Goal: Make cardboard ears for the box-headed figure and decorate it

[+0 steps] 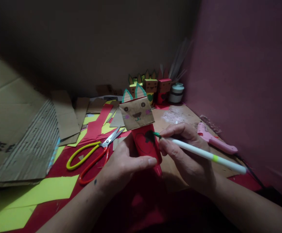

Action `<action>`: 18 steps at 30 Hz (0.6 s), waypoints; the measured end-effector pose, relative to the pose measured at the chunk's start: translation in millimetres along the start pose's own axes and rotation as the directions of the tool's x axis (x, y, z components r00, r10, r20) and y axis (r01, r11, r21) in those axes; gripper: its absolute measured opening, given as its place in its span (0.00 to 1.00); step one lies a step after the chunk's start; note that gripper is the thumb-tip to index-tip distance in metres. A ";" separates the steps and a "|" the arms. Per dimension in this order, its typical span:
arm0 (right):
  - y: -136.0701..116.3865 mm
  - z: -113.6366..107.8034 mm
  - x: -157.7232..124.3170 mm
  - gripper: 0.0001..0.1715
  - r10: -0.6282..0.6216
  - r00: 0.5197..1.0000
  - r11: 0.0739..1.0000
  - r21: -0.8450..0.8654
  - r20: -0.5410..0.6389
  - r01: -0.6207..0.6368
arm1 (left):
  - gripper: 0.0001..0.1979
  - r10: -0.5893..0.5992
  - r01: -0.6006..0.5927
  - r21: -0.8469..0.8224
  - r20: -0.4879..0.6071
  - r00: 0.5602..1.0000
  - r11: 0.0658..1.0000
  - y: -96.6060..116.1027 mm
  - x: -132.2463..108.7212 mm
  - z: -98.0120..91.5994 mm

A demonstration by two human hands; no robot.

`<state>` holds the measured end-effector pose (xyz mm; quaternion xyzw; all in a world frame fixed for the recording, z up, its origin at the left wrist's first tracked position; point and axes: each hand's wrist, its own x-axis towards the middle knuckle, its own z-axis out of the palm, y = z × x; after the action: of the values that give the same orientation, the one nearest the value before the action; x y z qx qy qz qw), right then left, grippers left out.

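Left hand: our fingers closed round the red body of the puppet, held upright at centre.
Right hand: we pinched the marker, tip touching the red body.
Scissors: lying left, blades open.
Glue gun: right.
Figures: by the wall.

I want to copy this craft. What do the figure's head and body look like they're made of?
Head: plain brown cardboard, matte, with the face drawn on. Body: apparently a tube wrapped in red paper, smooth and matte; what lies underneath is hidden.
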<state>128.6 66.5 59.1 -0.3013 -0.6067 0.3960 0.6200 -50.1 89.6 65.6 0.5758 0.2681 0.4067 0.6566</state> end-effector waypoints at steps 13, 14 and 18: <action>1.9 -1.4 -1.4 0.06 0.015 1.000 1.000 0.022 -0.017 -0.015 | 0.15 -0.010 0.009 -0.040 -0.008 1.000 0.999 -2.8 -1.4 -0.5; 2.1 -1.5 -1.7 0.05 0.019 1.000 0.999 0.026 -0.002 -0.019 | 0.14 -0.005 0.005 -0.038 -0.009 1.000 0.999 -3.1 -1.1 -0.9; 1.7 -1.8 -3.2 0.06 0.025 0.999 0.998 0.060 0.044 -0.028 | 0.13 -0.002 0.001 -0.045 -0.014 1.000 0.999 -3.0 -0.7 -1.5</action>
<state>130.4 64.9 55.9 -0.2819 -0.6035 0.4287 0.6104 -51.0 89.8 62.3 0.5578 0.2638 0.4163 0.6679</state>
